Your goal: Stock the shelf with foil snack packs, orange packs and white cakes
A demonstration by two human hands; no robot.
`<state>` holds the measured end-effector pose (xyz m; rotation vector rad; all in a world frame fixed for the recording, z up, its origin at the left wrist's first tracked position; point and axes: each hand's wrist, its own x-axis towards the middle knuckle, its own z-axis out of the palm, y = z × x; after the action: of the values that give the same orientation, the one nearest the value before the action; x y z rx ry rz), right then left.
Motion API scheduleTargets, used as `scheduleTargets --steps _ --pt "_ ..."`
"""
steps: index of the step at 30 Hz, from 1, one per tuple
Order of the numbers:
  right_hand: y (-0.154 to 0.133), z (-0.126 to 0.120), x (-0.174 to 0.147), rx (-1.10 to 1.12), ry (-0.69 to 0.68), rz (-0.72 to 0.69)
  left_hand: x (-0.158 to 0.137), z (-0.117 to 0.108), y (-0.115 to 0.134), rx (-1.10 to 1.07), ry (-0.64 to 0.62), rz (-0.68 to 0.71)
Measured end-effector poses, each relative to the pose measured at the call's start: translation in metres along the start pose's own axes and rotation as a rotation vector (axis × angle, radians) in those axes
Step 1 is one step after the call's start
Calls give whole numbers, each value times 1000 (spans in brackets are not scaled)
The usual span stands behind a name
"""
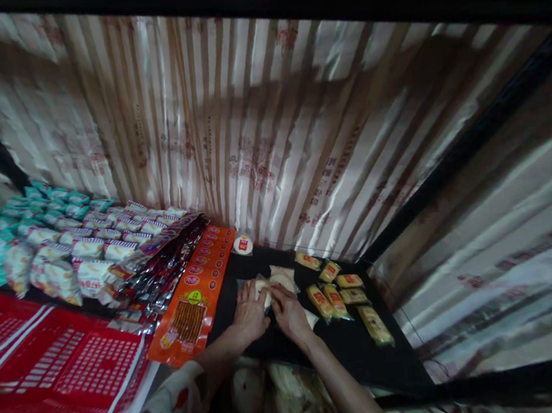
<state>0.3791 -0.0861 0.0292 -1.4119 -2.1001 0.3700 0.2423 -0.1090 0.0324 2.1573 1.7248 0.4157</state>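
On the dark shelf board, my left hand (pixel 250 314) and my right hand (pixel 290 313) are close together over a pale, clear-wrapped packet (pixel 261 288). Both hands' fingers are closed around its edges, though the fingertips are partly hidden and blurred. Another pale packet (pixel 282 277) lies just beyond my right hand. A further whitish packet partly shows beside my right wrist. Near the back edge stands a round white packet with a red label (pixel 243 245).
Several yellow wrapped snacks (pixel 334 300) lie to the right. Leftward are an orange strip of snack packs (pixel 201 293), rows of white and green bags (pixel 87 246) and a red shopping basket (pixel 96 370). A printed curtain (pixel 249 137) and dark frame bars (pixel 448 155) enclose the shelf (pixel 281 350).
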Motion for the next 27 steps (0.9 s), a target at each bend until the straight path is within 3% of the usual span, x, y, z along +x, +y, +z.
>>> scheduleTargets --steps 5,11,15,18,22,27 --pt "2 -3 -17 -33 -16 -53 -15 -2 5 -50 64 34" --pt "-6 -20 -25 -25 -71 -78 -19 -33 10 -181 88 34" --pt "-21 -33 -18 -11 -39 -64 -13 -53 7 -301 49 -15" --pt "-26 -37 -10 27 -6 8 -4 -66 -1 -416 14 -39" --pt "-23 -32 0 270 36 191 10 -78 -16 -596 -11 -60" --pt "-21 -24 9 542 -20 290 23 -74 -30 -733 77 -111"
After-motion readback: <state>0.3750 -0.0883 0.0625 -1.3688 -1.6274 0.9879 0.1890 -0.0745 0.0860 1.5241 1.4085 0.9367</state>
